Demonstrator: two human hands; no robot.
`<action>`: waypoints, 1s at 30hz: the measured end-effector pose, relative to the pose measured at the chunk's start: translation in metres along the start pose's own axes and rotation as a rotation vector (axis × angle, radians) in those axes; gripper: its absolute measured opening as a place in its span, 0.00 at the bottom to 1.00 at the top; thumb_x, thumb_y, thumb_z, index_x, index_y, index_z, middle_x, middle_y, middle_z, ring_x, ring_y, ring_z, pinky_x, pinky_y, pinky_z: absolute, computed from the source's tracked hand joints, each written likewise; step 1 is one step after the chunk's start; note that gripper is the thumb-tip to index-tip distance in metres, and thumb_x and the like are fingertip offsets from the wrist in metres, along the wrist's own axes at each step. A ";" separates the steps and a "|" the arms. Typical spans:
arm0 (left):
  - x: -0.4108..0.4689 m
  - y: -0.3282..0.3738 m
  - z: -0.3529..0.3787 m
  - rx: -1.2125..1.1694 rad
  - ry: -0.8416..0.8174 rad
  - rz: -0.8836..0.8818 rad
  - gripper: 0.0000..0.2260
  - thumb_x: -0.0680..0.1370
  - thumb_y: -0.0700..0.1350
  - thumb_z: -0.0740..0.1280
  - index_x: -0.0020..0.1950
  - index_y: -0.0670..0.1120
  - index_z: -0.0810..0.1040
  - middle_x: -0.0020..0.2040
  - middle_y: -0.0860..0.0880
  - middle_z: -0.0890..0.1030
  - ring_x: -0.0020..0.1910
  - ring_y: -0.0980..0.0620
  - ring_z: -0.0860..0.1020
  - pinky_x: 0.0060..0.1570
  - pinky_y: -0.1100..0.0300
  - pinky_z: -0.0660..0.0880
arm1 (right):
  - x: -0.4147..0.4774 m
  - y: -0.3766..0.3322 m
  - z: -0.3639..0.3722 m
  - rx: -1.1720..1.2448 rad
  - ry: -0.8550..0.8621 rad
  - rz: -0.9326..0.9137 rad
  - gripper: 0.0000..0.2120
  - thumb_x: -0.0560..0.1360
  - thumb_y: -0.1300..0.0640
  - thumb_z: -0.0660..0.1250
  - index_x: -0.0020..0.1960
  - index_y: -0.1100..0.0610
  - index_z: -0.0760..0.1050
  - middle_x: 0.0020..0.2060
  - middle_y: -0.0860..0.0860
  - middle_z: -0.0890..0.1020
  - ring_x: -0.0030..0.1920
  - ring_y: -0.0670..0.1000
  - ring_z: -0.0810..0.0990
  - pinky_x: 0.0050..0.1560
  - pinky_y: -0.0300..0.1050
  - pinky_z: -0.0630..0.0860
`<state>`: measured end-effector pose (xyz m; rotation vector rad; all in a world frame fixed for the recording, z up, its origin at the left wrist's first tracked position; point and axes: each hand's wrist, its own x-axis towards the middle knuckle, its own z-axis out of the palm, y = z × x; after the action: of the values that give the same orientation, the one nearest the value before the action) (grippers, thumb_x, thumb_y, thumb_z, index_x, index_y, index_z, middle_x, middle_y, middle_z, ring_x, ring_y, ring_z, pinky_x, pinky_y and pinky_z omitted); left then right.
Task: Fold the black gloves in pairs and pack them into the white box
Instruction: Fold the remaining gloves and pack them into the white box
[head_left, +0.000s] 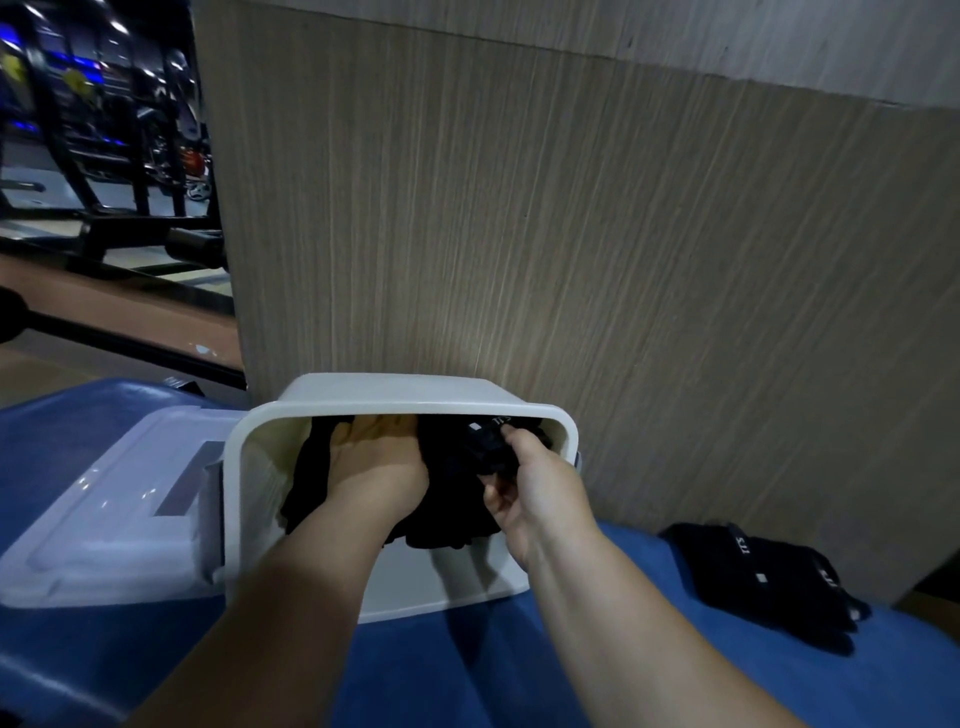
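The white box (395, 397) stands on a blue surface against a wood-grain wall. Both my hands reach into it. My left hand (376, 467) lies flat, fingers spread, pressing down on black gloves (306, 483) at the box's left side. My right hand (530, 486) is closed on a folded pair of black gloves (467, 462) with a small white tag, held inside the box to the right. More black gloves (763, 577) with white lettering lie on the blue surface at the right, outside the box.
A translucent white lid (109, 514) lies just left of the box on the blue surface (441, 670). The wood-grain wall (571, 234) rises directly behind. Dark metal frames (104, 156) stand at far left.
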<state>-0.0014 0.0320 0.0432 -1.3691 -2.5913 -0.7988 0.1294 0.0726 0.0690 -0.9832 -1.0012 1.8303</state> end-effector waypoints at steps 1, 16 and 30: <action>0.001 -0.001 0.001 0.045 -0.014 0.020 0.12 0.80 0.47 0.57 0.63 0.50 0.68 0.65 0.48 0.70 0.66 0.46 0.67 0.67 0.54 0.62 | 0.001 0.000 0.000 0.000 0.003 0.000 0.11 0.76 0.57 0.67 0.56 0.59 0.77 0.38 0.53 0.82 0.33 0.49 0.77 0.22 0.36 0.69; -0.008 -0.016 0.004 0.103 -0.078 0.138 0.16 0.78 0.43 0.55 0.61 0.58 0.74 0.67 0.57 0.71 0.70 0.50 0.58 0.67 0.53 0.54 | 0.012 0.005 0.013 -0.001 0.025 -0.032 0.07 0.77 0.56 0.66 0.55 0.54 0.76 0.37 0.52 0.81 0.28 0.46 0.78 0.22 0.35 0.68; -0.012 -0.023 0.002 0.079 -0.091 0.169 0.13 0.79 0.53 0.59 0.63 0.59 0.73 0.71 0.60 0.66 0.71 0.49 0.56 0.64 0.52 0.55 | 0.031 0.007 0.029 -0.066 0.089 -0.039 0.11 0.75 0.55 0.69 0.54 0.60 0.77 0.36 0.53 0.83 0.23 0.45 0.79 0.22 0.35 0.72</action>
<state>-0.0125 0.0134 0.0284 -1.6090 -2.4993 -0.6162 0.0906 0.0907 0.0659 -1.0682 -1.0252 1.7164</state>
